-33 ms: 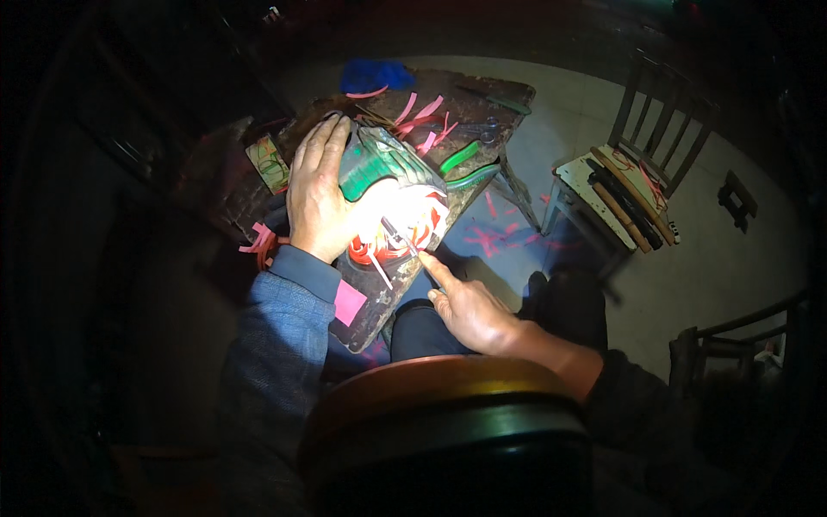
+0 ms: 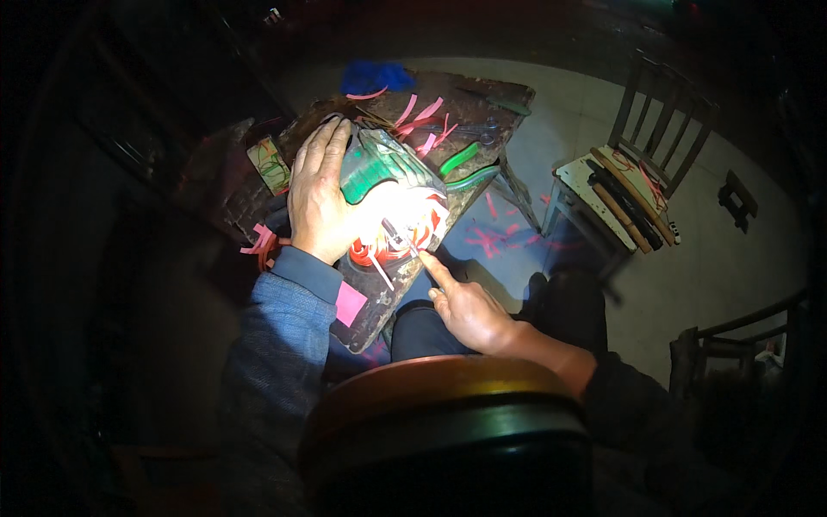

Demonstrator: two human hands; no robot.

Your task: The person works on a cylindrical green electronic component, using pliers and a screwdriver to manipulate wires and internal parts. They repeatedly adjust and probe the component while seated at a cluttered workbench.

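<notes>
My left hand (image 2: 317,185) lies along the left side of a rounded green-and-grey object (image 2: 379,168), fingers bent over its far edge; its thumb is lost in the glare. Red and orange strips (image 2: 370,252) curl at the near end of this object, beside a brightly lit patch. My right hand (image 2: 474,310) is closed round a slim tool with a dark tip and a pale metal shaft (image 2: 401,239). Its index finger stretches along the tool, whose tip reaches the lit end among the strips. The handle is hidden in my palm.
The worn dark table (image 2: 379,323) carries pink strips (image 2: 422,112), a pink square (image 2: 349,303), green-handled tools (image 2: 459,158) and a blue cloth (image 2: 376,76). Rods lie on a chair (image 2: 568,177) to the right. Pink scraps (image 2: 491,241) litter the floor.
</notes>
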